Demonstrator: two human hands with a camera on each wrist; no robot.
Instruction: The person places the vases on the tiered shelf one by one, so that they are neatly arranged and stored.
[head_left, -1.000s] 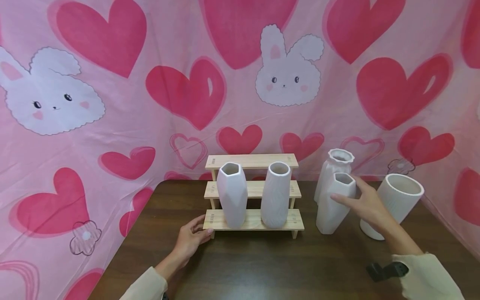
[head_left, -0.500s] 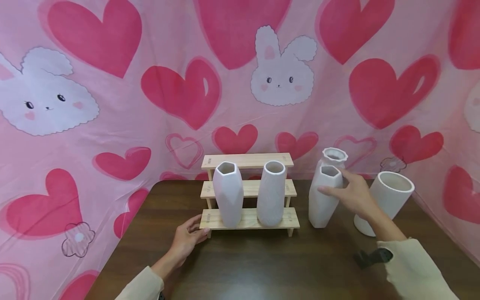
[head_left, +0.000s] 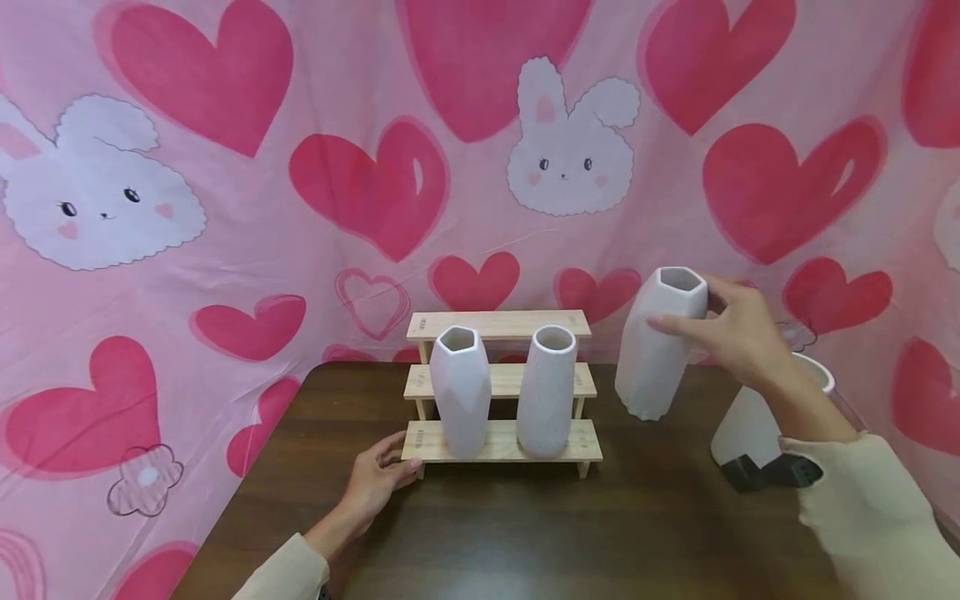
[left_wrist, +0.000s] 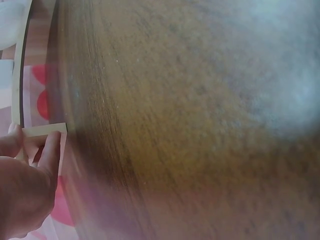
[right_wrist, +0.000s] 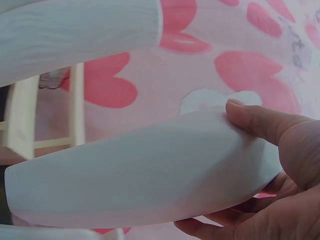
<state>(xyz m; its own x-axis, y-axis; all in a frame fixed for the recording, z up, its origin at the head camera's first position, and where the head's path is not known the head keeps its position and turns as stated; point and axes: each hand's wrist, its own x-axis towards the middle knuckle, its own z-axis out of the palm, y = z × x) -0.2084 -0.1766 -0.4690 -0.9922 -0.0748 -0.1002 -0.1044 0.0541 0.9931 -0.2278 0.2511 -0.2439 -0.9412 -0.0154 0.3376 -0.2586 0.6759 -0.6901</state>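
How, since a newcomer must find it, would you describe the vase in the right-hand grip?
On the brown table stands a three-tier wooden rack. To its right is a white vase with an angular mouth. It is the only vase held, its upper part in the right-hand grip.

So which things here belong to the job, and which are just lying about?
Likely the job:
faceted vase in right hand
three-tier wooden stand
pentagonal-mouthed vase and round-mouthed vase on its bottom tier
perhaps far-right vase

Just about:
rabbit-and-heart backdrop
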